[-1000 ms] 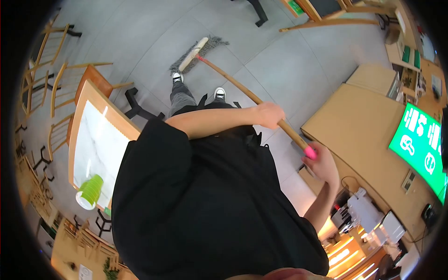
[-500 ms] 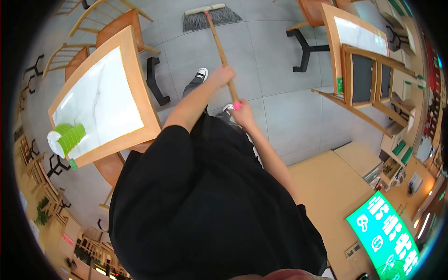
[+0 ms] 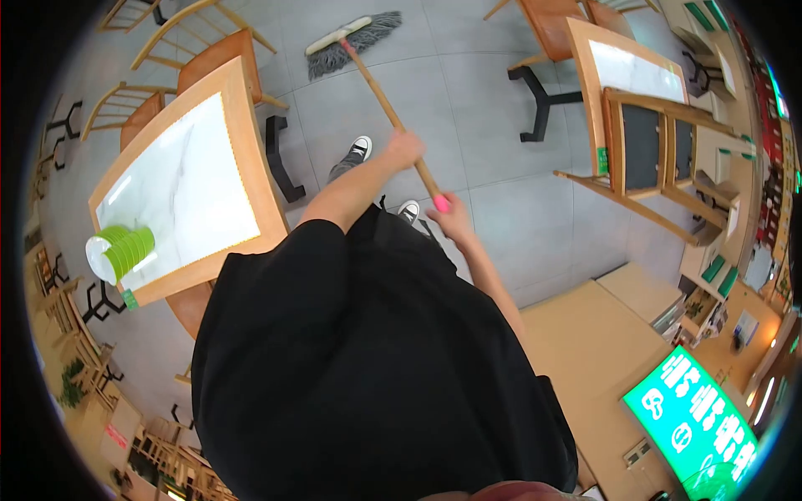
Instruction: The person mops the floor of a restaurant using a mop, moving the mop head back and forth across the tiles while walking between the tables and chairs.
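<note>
A mop [image 3: 374, 90] with a wooden handle and a grey string head slants across the view. Its head lies on the grey tiled floor at the top, turned at an angle. Partway down the handle, my left hand [image 3: 405, 149] is closed around the wood. My right hand [image 3: 454, 219] grips the near end, where a pink cap shows beside the thumb. Both of my shoes, dark with white toes, stand on the floor below the handle, one on each side of my left forearm.
On the left, a marble-topped table [image 3: 271, 209] bears a stack of green cups [image 3: 129, 252]; wooden chairs [image 3: 219, 63] stand behind it. To the right are another table [image 3: 587, 75] and a wooden chair [image 3: 618, 138]. A tan counter [image 3: 576, 334] and a lit green sign [image 3: 693, 422] sit lower right.
The mop head has swung left and turned to a steeper slant. Its handle end, with my right hand, has shifted right and slightly nearer to me. My left hand moved slightly down.
</note>
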### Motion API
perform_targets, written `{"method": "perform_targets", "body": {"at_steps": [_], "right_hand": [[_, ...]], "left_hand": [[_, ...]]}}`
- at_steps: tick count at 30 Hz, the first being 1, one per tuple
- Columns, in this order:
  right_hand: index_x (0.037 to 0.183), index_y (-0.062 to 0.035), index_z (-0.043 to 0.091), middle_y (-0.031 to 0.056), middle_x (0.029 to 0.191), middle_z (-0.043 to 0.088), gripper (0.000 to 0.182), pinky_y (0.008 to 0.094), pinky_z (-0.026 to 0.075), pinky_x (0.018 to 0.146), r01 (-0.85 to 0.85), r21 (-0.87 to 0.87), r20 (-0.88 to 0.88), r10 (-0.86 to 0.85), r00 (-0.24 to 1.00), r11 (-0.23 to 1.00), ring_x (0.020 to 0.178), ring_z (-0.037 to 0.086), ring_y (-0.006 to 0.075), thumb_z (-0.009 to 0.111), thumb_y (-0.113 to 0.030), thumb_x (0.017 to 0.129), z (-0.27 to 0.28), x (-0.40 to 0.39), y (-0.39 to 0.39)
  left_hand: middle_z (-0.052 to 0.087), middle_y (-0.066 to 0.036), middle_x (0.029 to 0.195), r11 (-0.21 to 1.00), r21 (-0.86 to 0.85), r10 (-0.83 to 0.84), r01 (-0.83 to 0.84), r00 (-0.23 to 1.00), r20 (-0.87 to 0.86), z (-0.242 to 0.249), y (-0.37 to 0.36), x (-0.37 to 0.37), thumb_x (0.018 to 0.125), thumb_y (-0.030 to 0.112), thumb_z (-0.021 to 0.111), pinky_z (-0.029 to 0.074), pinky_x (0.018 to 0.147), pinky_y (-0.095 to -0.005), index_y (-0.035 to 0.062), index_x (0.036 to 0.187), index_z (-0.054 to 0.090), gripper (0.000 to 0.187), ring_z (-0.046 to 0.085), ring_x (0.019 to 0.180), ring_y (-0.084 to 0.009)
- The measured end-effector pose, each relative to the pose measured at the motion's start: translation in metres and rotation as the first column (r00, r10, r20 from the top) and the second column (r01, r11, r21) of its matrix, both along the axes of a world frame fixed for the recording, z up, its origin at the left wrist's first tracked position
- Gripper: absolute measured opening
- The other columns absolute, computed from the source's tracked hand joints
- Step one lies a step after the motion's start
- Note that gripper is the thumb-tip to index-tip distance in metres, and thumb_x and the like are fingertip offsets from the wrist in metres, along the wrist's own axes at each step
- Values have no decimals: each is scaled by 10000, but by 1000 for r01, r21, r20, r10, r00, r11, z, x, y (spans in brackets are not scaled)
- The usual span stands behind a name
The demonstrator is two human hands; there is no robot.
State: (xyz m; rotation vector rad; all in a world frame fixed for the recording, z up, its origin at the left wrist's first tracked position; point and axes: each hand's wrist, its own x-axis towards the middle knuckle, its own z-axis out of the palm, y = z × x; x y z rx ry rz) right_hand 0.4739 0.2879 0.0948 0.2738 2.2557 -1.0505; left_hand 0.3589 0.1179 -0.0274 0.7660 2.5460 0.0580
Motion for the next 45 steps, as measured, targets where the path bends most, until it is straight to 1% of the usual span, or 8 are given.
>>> {"method": "perform_targets", "body": {"at_steps": [4,19,24,28,31,38,41,45], "right_hand": [[1036,8,588,72,779,580,420,295,442,656,339,-14,275,-322,906,941,715,537,155,743,-132,671,79,90,86],[1039,30,598,76,712,552,391,306,428,635,402,184,199,-434,879,897,652,476,150,708,-96,685,283,267,178],[1001,32,601,136,723,574,368,323,442,661,326,178,204,-359,911,928,662,533,204,711,-108,680,261,244,183],[1005,18,609,221,832,632,381,400,476,732,182,192,-114,-163,980,964,817,622,360,705,-149,677,137,185,145],[1003,26,610,208,777,626,389,397,478,703,143,82,15,-144,989,986,768,624,343,691,-152,667,82,103,81],[814,37,556,183,617,581,270,390,467,509,114,-105,99,-104,990,988,520,579,286,676,-144,655,34,-47,-52],[811,39,529,126,583,548,233,340,403,387,72,-149,106,-56,993,986,432,528,210,648,-122,692,28,-84,-110],[834,39,521,131,589,551,206,339,412,365,-116,-12,-22,116,993,993,422,548,214,601,-94,700,-7,-86,-141]], "left_hand": [[665,-70,883,825,255,-565,505,749,346,48,99,40,701,447,710,486,725,-456,152,960,649,397,630,851,-295],[651,-128,756,701,473,-711,534,582,396,159,237,186,729,402,628,494,647,-435,102,767,669,305,626,759,-330],[645,-121,743,769,505,-607,393,698,381,144,218,165,712,411,652,493,644,-438,95,763,658,320,625,745,-329],[648,-103,843,913,293,-371,283,874,314,34,160,118,716,358,690,490,748,-419,121,862,661,280,618,864,-307],[602,-94,992,964,266,-32,-13,986,166,-23,94,71,727,186,657,481,813,-418,117,885,627,175,559,1004,-294],[494,-68,1221,847,393,382,-357,924,15,5,-36,-17,800,82,540,461,884,-384,121,944,530,150,456,1153,-293],[494,-41,1246,713,401,541,-575,815,206,10,-77,-38,827,95,511,438,902,-429,131,928,517,107,410,1217,-274],[503,-23,1250,814,301,534,-497,844,-52,15,-106,-36,835,132,519,391,923,-485,153,920,556,95,429,1202,-261]]}}
